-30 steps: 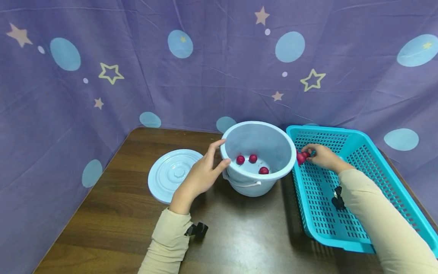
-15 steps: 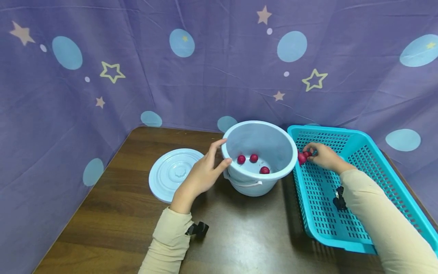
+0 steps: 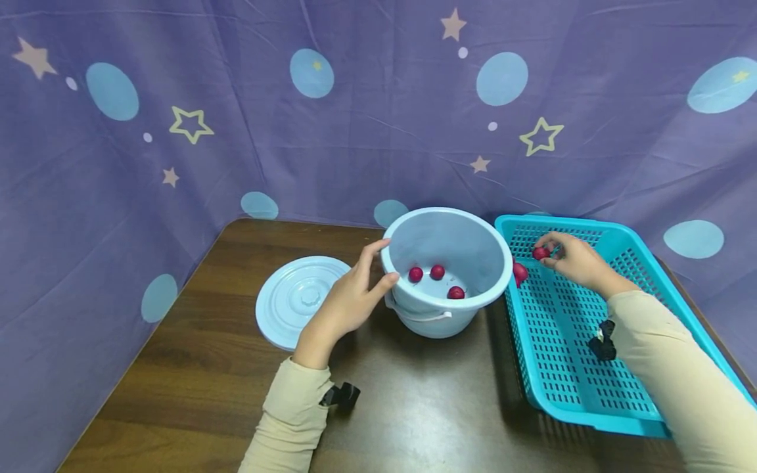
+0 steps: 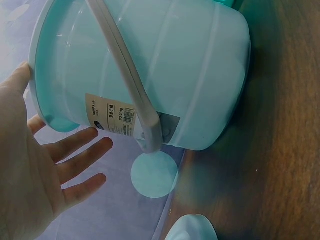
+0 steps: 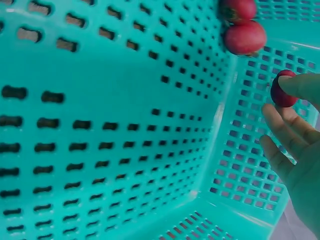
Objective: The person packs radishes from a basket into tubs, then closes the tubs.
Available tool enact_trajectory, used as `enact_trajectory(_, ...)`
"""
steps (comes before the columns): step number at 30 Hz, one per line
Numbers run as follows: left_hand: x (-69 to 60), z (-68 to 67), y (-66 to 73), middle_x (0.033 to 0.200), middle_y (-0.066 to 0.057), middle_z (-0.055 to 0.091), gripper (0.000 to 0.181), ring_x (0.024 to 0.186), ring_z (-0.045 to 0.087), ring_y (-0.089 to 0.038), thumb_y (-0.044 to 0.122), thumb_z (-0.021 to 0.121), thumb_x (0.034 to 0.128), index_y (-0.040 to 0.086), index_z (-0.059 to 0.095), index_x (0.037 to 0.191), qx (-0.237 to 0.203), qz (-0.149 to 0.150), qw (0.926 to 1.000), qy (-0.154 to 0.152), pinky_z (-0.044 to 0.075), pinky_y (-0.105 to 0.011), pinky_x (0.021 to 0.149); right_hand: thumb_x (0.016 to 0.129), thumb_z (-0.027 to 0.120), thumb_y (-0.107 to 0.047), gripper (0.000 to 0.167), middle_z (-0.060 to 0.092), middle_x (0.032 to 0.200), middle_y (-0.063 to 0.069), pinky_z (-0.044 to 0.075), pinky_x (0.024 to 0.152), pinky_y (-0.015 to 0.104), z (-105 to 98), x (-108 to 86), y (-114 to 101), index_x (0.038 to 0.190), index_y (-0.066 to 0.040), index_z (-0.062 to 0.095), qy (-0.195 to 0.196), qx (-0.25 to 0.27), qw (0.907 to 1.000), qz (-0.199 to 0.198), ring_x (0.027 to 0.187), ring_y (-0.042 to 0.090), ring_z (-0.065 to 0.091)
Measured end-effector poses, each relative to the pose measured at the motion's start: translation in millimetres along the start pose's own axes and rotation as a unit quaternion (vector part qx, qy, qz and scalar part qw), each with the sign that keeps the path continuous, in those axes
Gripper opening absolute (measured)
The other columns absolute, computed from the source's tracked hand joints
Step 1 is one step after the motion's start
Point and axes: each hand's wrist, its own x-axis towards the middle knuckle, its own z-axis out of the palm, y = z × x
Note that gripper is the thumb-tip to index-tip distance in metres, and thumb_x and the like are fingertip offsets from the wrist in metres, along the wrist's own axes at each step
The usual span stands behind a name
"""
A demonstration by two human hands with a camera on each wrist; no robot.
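In the head view my left hand (image 3: 349, 302) touches the near-left rim of a light blue bucket (image 3: 434, 323) with thumb and fingertips. The left wrist view shows its other fingers (image 4: 82, 192) stretched out beside the bucket wall. Inside the bucket lie 3 red radishes (image 3: 455, 293). My right hand (image 3: 570, 259) is over the turquoise basket (image 3: 558, 420), pinching a radish (image 5: 284, 89) between thumb and fingers. Two more radishes (image 5: 245, 37) rest against each other by the basket's side wall; in the head view the bucket rim partly hides them.
A round light blue lid (image 3: 296, 299) lies on the brown wooden table (image 3: 195, 368), left of the bucket. The bucket's white handle (image 3: 434, 318) hangs down in front. Behind stands a purple curtain (image 3: 378, 131) with stars and dots. The basket sits close to the bucket's right side.
My right hand has lifted a radish away from the others, moving slightly up and right. My left hand stays at the bucket rim.
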Motion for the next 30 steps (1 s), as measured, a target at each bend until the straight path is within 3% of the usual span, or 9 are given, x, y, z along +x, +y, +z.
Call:
enact_trajectory(7, 0.6, -0.4, 0.9, 0.148, -0.006, 0.046, 0.063, 0.126, 0.054, -0.021, 0.062, 0.041, 0.0998, 0.039, 0.018, 0.154, -0.002, 0.004, 1.0, 0.002, 0.047, -0.051, 0.094, 0.098, 0.064, -0.014, 0.03, 0.055, 0.114, 0.021, 0.049, 0.068, 0.045, -14, -6.2, -12, 0.125, -0.004, 0.056, 0.001, 0.003, 1.0, -0.006, 0.101, 0.04, 0.058)
enact_trajectory(13, 0.2, -1.1, 2.1, 0.149, -0.006, 0.045, 0.063, 0.127, 0.053, -0.022, 0.061, 0.043, 0.0998, 0.04, 0.018, 0.154, -0.001, -0.002, 1.0, 0.002, 0.045, -0.051, 0.096, 0.098, 0.065, -0.017, 0.031, 0.057, 0.114, 0.019, 0.05, 0.067, 0.042, -20, -12.1, -22, 0.126, -0.006, 0.057, 0.0, 0.01, 0.9999, -0.013, 0.101, 0.037, 0.059)
enact_trajectory(20, -0.2, -1.7, 2.5, 0.151, -0.007, 0.042, 0.063, 0.13, 0.05, -0.023, 0.062, 0.042, 0.0996, 0.041, 0.017, 0.154, -0.004, -0.005, 1.0, -0.001, 0.045, -0.053, 0.096, 0.098, 0.065, -0.025, 0.033, 0.061, 0.115, 0.016, 0.05, 0.07, 0.046, -25, -17.7, -38, 0.127, -0.01, 0.059, 0.001, 0.001, 0.9996, -0.029, 0.098, 0.033, 0.061)
enact_trajectory(30, 0.0, -1.1, 0.9, 0.151, -0.007, 0.042, 0.063, 0.128, 0.052, -0.025, 0.061, 0.041, 0.1003, 0.04, 0.017, 0.154, 0.001, 0.002, 1.0, 0.0, 0.047, -0.053, 0.093, 0.096, 0.068, -0.024, 0.031, 0.064, 0.112, 0.008, 0.049, 0.075, 0.047, -30, -28.9, -59, 0.124, -0.012, 0.062, 0.025, -0.01, 0.9978, -0.06, 0.094, 0.026, 0.061)
